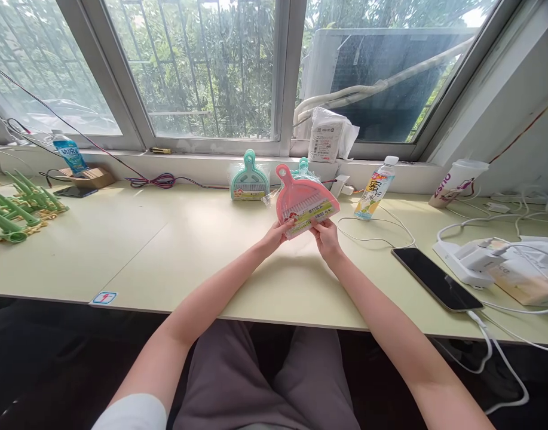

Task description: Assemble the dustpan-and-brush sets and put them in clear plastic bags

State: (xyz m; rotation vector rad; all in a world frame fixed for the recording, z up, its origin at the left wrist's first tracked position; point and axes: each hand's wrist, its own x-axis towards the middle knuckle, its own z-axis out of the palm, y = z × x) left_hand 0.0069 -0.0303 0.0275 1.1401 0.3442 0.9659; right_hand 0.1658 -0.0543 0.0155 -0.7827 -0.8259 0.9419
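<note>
Above the table I hold up a pink dustpan with a white-bristled brush in it, packed in clear plastic with a printed label. It tilts a little, its looped handle pointing up and left. My left hand grips the lower left edge, thumb on the front. My right hand pinches the lower edge further right. Behind, a green dustpan set leans upright against the sill. Another green dustpan is mostly hidden by the pink one.
To the right stand a drink bottle, a plastic cup, a phone on a cable and a power strip with white cords. Green plastic pieces lie at the far left, near a blue-labelled bottle. A wrapped packet sits on the sill.
</note>
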